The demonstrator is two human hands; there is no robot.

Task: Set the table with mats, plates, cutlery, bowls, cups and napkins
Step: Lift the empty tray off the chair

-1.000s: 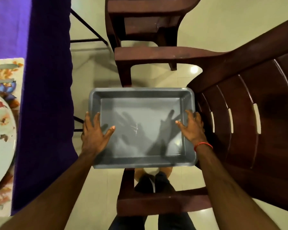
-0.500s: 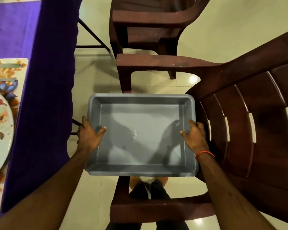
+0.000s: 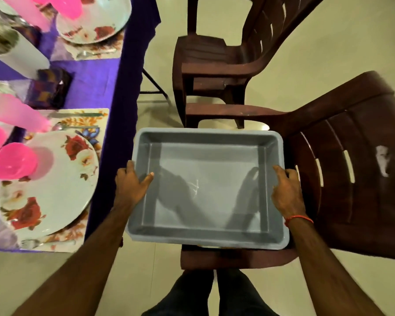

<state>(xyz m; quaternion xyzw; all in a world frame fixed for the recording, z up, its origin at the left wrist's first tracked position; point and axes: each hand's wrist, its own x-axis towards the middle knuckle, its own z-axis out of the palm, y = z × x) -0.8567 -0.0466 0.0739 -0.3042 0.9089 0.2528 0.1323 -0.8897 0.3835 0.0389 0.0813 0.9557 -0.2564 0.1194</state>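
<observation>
An empty grey plastic tray (image 3: pixel 205 142) lies over the seat of a brown chair (image 3: pixel 356 179). My left hand (image 3: pixel 131 185) grips its left rim, thumb inside. Its right rim is held by my right hand (image 3: pixel 286 192), which has a red thread at the wrist. To the left, the purple-clothed table (image 3: pixel 100 87) carries a floral mat (image 3: pixel 100 124) with a flowered plate (image 3: pixel 50 183), a pink bowl (image 3: pixel 14 164) on it and a fork (image 3: pixel 32 242) at the mat's near edge. A pink cup (image 3: pixel 16 115) stands behind. A second plate (image 3: pixel 94 21) lies farther back.
A second brown chair (image 3: pixel 217 62) stands beyond the tray, close to the table edge. A white roll (image 3: pixel 18 53) and a dark patterned box (image 3: pixel 51 87) sit mid-table. Pale tiled floor (image 3: pixel 328 42) spreads to the right and near me; my legs show below.
The view has swung left and back, bringing the set table into sight. Both hands slid from inside the tray onto its side rims and stay there.
</observation>
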